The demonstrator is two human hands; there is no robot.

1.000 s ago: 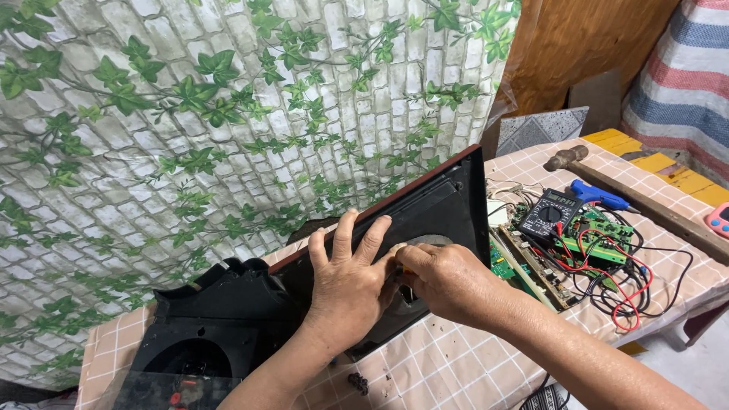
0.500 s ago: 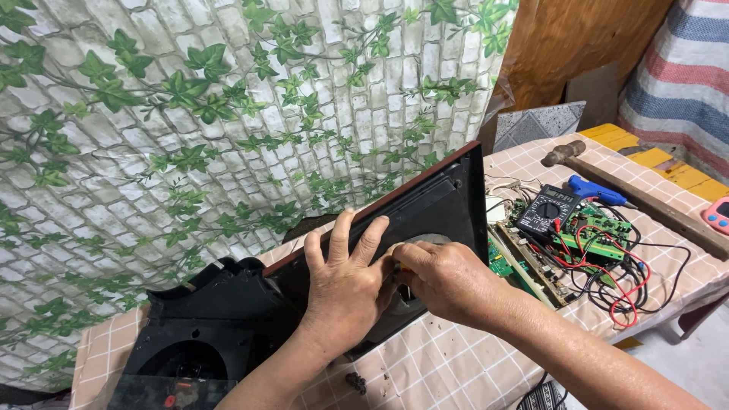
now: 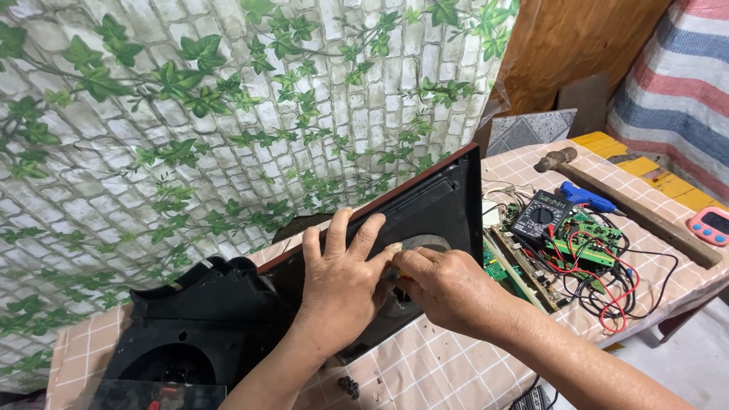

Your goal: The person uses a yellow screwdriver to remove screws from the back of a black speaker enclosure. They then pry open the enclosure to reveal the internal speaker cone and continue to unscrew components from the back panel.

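Left hand (image 3: 345, 285) flat, fingers spread on black speaker panel (image 3: 425, 209), holding nothing. Right hand (image 3: 448, 288) grip closed on small tool, barely visible. Risk: tool slipping into speaker cone (image 3: 421, 247).

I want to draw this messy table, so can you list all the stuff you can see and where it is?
Speaker cabinet: one, black with a reddish edge, lying across the table.
Multimeter: one, black, right of the cabinet, on the circuit boards.
Circuit boards: several, green, with red and black wires.
Hammer: one, wooden handle, far right.
Blue tool: one, beside the hammer.
Timer: one, pink, right edge.
Tablecloth: one, pink checked.
Wall covering: brick pattern with green leaves.
Left hand: flat on the cabinet.
Right hand: fingers pinched at the cabinet's round opening; what it grips is hidden.
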